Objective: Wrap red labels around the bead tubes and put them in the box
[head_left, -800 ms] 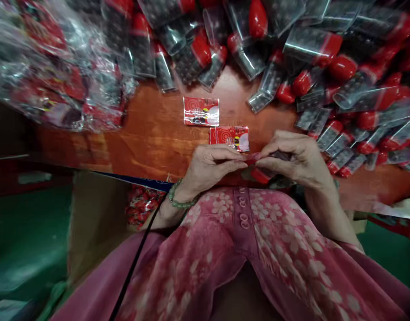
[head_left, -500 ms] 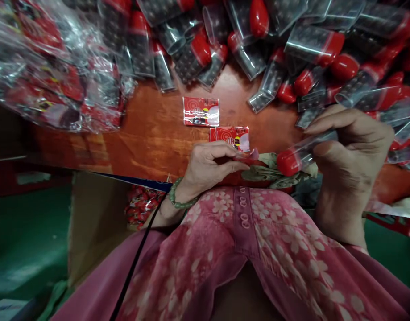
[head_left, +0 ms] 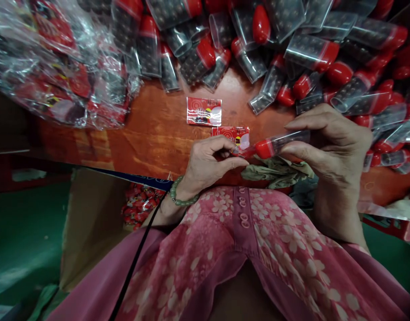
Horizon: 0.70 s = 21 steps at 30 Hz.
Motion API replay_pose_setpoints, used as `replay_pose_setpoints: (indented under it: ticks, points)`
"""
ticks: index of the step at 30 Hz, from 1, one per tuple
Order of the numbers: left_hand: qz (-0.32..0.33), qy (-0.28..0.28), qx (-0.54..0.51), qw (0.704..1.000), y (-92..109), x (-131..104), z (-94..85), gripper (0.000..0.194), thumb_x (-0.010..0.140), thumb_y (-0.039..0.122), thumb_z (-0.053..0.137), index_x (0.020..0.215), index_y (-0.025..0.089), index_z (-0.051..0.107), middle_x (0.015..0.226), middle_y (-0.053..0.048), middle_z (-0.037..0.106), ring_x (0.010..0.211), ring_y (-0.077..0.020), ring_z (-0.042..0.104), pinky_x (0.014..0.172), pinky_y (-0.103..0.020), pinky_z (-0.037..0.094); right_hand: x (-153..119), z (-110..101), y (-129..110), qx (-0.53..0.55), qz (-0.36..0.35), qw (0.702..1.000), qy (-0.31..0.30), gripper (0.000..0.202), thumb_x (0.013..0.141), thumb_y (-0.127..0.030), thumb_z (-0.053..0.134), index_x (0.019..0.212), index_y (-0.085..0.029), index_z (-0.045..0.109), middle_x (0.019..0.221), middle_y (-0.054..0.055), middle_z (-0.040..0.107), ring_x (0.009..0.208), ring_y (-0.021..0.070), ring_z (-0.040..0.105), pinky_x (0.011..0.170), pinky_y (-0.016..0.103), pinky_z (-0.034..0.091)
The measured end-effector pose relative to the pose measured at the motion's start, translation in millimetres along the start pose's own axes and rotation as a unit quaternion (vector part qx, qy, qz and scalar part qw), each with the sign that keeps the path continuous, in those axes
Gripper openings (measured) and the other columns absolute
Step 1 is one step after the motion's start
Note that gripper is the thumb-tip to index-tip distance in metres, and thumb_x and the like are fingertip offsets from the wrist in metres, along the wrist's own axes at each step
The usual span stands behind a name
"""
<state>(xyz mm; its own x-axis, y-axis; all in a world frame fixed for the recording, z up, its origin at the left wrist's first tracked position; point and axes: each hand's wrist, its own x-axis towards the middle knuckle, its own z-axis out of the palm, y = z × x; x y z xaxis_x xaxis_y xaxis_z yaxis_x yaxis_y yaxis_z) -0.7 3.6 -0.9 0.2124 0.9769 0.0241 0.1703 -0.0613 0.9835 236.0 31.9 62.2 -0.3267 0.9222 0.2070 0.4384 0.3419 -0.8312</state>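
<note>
Between the thumb and fingers of my right hand (head_left: 335,147) is a clear tube with a red cap (head_left: 265,148), its cap pointing left. My left hand (head_left: 213,160) pinches a small red packet (head_left: 246,152), partly hidden by the fingers, right beside the cap. Just behind my left fingers lies a flat red printed packet (head_left: 236,133), partly covered. Another red printed packet (head_left: 204,111) lies flat a little farther back and to the left.
Many red-capped tubes of dark beads (head_left: 194,60) are heaped across the back and right. Clear plastic bags of red packets (head_left: 67,84) lie at the left. Crumpled greenish cloth (head_left: 278,174) sits at the front edge; a cardboard box (head_left: 91,223) with red packets stands below.
My right hand has moved left with the tube, bringing its red cap up to the packet at my left fingers. My left hand has stayed nearly in place.
</note>
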Motion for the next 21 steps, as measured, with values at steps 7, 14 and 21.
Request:
replay_pose_setpoints:
  ticks: [7, 14, 21]
  points:
    - [0.093, 0.015, 0.061, 0.994, 2.9, 0.5, -0.2, 0.030, 0.073, 0.038, 0.085, 0.071, 0.015, 0.066, 0.070, -0.001, 0.070, 0.062, -0.0094, 0.062, 0.061, -0.022, 0.048, -0.5, -4.7, -3.6, 0.000, 0.015, 0.994, 0.107, 0.024, 0.081, -0.033, 0.081, 0.105, -0.035, 0.078, 0.088, 0.004, 0.073, 0.077, 0.0240, 0.064, 0.070, 0.040, 0.051]
    - [0.089, -0.008, 0.060, 0.994, 3.6, 2.3, -3.0, 0.032, 0.074, 0.043, 0.083, 0.074, 0.015, 0.067, 0.072, -0.001, 0.071, 0.064, -0.0105, 0.063, 0.062, -0.023, 0.050, 2.3, 4.0, -5.9, -0.008, -0.031, 0.998, 0.045, 0.027, 0.079, -0.027, 0.083, 0.104, -0.033, 0.076, 0.088, 0.002, 0.075, 0.077, 0.0218, 0.067, 0.072, 0.038, 0.057]
    - [0.052, -0.039, 0.024, 0.998, -0.8, 1.8, -4.0, 0.029, 0.074, 0.039, 0.084, 0.076, 0.015, 0.068, 0.074, -0.001, 0.072, 0.064, -0.0101, 0.063, 0.062, -0.022, 0.048, 2.0, 0.7, -10.6, -0.038, -0.075, 0.994, -0.065, 0.022, 0.082, -0.021, 0.080, 0.103, -0.026, 0.073, 0.089, -0.001, 0.074, 0.079, 0.0166, 0.068, 0.071, 0.031, 0.056]
